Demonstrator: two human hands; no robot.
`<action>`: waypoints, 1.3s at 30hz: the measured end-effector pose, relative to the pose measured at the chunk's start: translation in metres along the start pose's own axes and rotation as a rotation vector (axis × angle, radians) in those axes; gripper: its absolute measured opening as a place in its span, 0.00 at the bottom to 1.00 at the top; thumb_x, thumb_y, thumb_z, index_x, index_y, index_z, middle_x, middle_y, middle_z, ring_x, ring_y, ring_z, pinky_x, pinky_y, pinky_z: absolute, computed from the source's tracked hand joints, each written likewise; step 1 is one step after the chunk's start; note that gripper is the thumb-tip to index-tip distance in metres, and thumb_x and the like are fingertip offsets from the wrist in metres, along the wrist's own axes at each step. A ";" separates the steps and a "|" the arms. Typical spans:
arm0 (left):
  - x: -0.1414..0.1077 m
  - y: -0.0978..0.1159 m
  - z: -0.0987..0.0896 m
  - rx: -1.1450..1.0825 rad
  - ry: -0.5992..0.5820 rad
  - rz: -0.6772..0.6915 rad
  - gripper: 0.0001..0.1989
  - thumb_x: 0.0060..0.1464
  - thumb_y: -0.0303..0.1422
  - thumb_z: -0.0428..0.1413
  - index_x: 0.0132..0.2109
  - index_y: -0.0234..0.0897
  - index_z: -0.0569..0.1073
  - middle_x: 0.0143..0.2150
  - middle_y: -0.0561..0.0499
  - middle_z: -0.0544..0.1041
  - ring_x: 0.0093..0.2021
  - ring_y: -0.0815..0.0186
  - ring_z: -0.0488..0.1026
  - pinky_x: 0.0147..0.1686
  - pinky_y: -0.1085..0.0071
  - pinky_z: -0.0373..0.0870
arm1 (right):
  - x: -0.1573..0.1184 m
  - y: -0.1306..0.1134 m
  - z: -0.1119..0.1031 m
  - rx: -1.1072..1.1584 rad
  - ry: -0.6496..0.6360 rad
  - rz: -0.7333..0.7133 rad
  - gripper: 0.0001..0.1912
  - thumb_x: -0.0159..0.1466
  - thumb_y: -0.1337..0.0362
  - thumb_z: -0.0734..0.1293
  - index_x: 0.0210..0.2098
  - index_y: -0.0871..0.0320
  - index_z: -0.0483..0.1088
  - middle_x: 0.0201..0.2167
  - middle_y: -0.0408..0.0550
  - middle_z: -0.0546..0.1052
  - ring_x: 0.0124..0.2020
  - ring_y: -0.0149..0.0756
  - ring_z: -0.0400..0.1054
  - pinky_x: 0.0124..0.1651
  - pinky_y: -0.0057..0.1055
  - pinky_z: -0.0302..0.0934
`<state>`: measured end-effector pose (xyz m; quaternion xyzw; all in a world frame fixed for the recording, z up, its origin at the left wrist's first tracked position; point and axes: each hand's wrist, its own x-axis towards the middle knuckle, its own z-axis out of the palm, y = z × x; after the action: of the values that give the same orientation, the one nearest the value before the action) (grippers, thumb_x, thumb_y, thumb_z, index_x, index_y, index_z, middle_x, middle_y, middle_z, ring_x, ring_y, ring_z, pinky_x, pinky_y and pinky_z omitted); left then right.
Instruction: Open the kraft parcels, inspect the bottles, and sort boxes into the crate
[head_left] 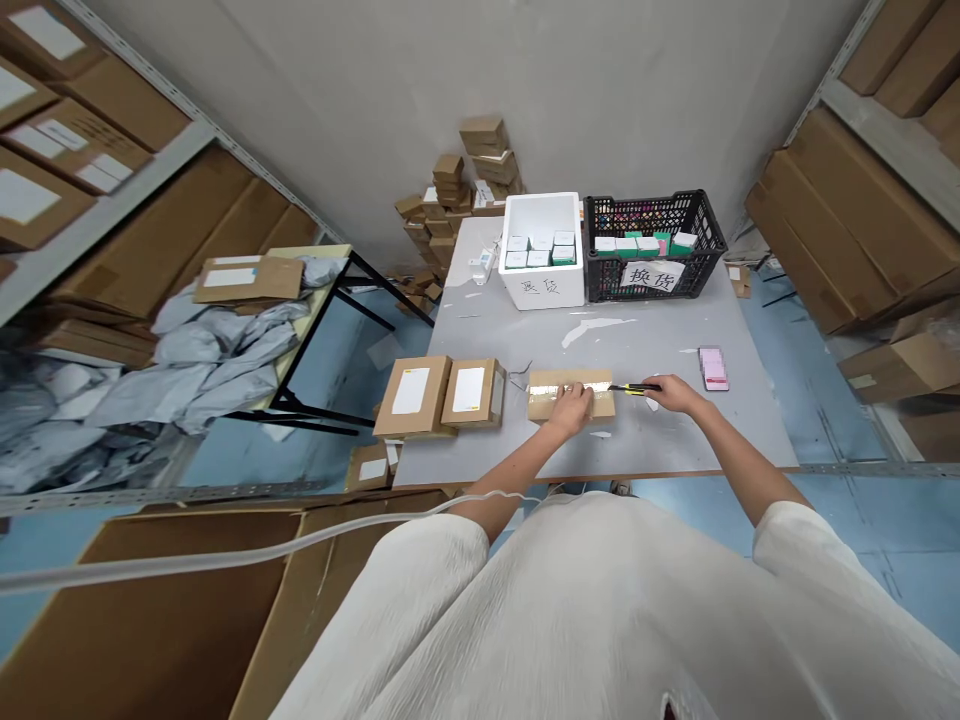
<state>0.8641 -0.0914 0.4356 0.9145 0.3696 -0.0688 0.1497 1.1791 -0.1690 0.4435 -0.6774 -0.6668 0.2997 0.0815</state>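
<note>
A small cardboard box [540,403] lies flat near the front of the grey table, with shiny clear tape along its top. My left hand [573,408] rests on the box, fingers bent over its top and pressing it down. In my right hand [671,392] is a black and yellow utility knife [634,388], gripped by its handle. The knife points left, and its tip meets the taped right end of the box. How deep the blade sits cannot be made out.
Two labelled cardboard boxes [469,392] stand left on the table [517,335]. Behind are a white foam bin [541,292] and a black crate [656,283], both holding small boxes. A phone [713,369] lies right. Grey mailer bags [225,345] cover a side table; a white cable [300,543] crosses front left.
</note>
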 end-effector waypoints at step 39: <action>0.002 -0.002 0.003 -0.051 0.012 -0.053 0.29 0.57 0.34 0.69 0.62 0.44 0.69 0.62 0.40 0.71 0.58 0.48 0.75 0.72 0.47 0.55 | -0.005 0.010 0.031 0.493 -0.230 0.122 0.23 0.67 0.46 0.68 0.50 0.55 0.80 0.38 0.47 0.81 0.37 0.36 0.72 0.38 0.28 0.66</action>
<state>0.8641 -0.0900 0.4317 0.9006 0.3962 -0.0577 0.1691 1.1718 -0.1834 0.4147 -0.6376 -0.5367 0.5321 0.1494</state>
